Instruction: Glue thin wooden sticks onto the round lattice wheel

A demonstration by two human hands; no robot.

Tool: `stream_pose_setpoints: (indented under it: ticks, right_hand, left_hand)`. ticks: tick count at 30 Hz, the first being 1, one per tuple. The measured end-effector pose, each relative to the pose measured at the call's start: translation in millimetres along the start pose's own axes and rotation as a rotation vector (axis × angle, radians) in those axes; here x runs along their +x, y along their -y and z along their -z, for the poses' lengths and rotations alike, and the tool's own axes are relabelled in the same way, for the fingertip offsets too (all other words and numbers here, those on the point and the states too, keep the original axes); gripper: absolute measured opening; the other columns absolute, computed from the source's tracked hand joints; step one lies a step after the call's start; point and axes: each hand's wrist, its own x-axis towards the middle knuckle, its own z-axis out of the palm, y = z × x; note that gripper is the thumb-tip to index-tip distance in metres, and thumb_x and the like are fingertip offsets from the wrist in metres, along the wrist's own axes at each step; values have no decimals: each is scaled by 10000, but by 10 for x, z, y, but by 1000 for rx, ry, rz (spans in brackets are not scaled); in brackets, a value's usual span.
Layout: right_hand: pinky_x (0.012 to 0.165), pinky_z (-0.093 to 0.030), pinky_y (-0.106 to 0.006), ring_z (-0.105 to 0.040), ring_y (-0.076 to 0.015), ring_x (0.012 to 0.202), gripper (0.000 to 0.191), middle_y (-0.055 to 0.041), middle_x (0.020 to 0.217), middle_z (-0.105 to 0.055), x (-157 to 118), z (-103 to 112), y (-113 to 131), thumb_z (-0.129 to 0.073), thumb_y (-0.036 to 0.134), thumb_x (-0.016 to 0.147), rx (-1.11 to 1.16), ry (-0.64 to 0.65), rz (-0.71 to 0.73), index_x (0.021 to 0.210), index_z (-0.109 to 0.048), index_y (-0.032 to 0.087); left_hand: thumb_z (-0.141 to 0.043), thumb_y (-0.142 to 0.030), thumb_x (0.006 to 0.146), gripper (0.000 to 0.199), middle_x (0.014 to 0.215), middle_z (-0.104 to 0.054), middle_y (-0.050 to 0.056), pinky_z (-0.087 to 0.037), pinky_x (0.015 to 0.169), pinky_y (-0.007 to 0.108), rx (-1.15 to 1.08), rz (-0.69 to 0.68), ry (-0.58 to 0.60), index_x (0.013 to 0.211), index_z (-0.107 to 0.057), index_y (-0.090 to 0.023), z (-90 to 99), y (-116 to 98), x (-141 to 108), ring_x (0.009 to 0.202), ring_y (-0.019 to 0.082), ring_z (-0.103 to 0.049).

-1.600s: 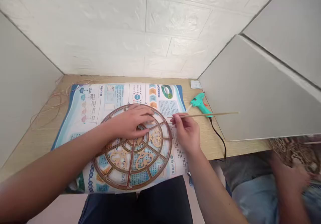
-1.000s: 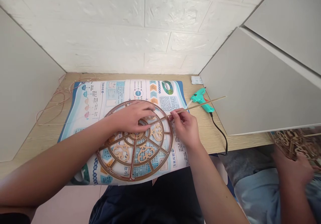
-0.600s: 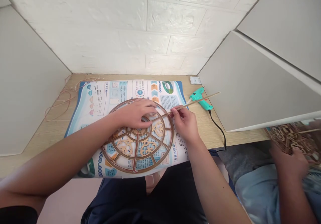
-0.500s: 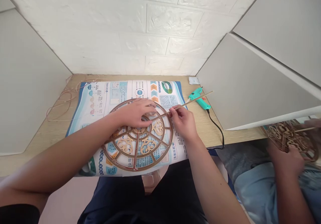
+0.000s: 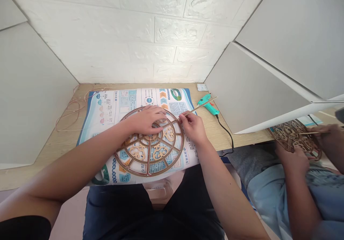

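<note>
A round wooden openwork panel [image 5: 148, 157], with spokes, rings and pale scroll-shaped inlays, lies flat on a printed poster sheet [image 5: 107, 102]. My left hand [image 5: 149, 120] rests over the panel's upper middle, fingers spread and slightly bent, hiding part of the centre. At the panel's upper right edge, my right hand [image 5: 192, 126] pinches a thin wooden stick [image 5: 205, 103]. The stick slants up to the right, and its lower end is near the panel's rim; whether it touches cannot be made out.
To the right lies a teal glue gun [image 5: 208, 104] with a black cord [image 5: 227, 134]. Tangled thin strings [image 5: 71, 112] are at the left. White partitions [image 5: 268, 89] flank the desk. Beyond the right one, a co-worker's hands [image 5: 294, 161] hold a similar panel [image 5: 290, 132] and a stick.
The camera view has shifted slightly, moving the scene a little. My right hand still grips the stick at the rim, and my left hand stays on the panel.
</note>
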Motion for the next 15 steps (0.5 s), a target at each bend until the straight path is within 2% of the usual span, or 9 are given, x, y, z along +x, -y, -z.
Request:
stream_pose_setpoints:
  ticks: [9,12,15]
  right_hand:
    - [695,-507,-327,-689,-214,762,307,-77,855,-769,-15,19,55,-548,409,998,16,58,77,810,-683,208]
    - [723,-511,-333,-692,-216,781,311,-74,865,-772,-14,18,63,-570,414,991,40,83,90,783,-685,214]
    - [697,-509,-322,-683,-200,748,317,-65,835,-752,-7,18,24,-562,415,1005,79,44,57,792,-675,209]
  left_hand:
    - [-569,-413,943,444,1479,-552,168,-376,1174,553,23,5,19,1316,-622,-177,15,-73,29,1409,356,-487]
    - [-546,-404,957,488,1480,-556,176,-373,1189,561,28,-7,4,1384,-584,-170,-1,-104,42,1409,357,-490]
    - [-517,-386,977,485,1487,-562,164,-366,1203,555,21,-25,7,1413,-561,-177,-19,-112,45,1416,345,-489]
